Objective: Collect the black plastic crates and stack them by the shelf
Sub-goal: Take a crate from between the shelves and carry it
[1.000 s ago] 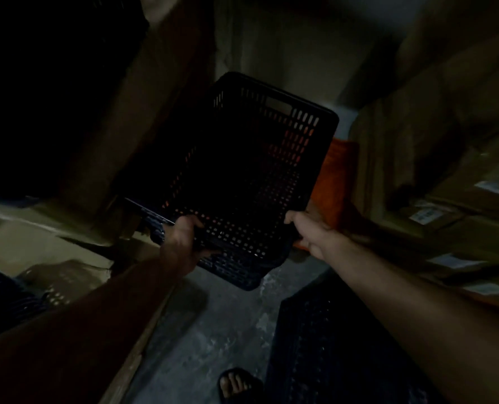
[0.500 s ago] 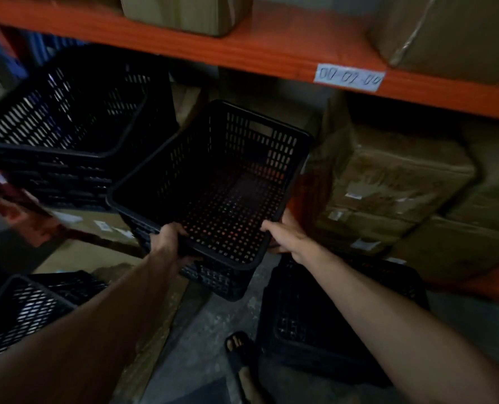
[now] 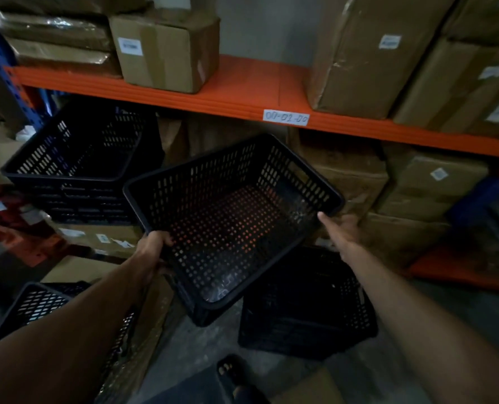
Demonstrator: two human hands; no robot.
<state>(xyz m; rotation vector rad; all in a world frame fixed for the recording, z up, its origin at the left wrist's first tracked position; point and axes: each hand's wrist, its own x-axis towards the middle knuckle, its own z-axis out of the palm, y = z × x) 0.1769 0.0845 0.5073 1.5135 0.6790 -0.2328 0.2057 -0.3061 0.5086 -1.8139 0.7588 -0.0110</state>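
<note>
Both hands are on the one black crate (image 3: pixel 233 225), carried clear of the floor in front of the orange shelf (image 3: pixel 242 91). The left hand (image 3: pixel 152 252) is wrapped around its near-left rim and the right hand (image 3: pixel 341 228) grips the rim on the far-right side, so the load hangs level between them. Just below the shelf's lower-right boxes, a second crate (image 3: pixel 309 304) waits on the floor, likely the base for stacking; a stacked pair (image 3: pixel 76 158) stands at the shelf's left end.
</note>
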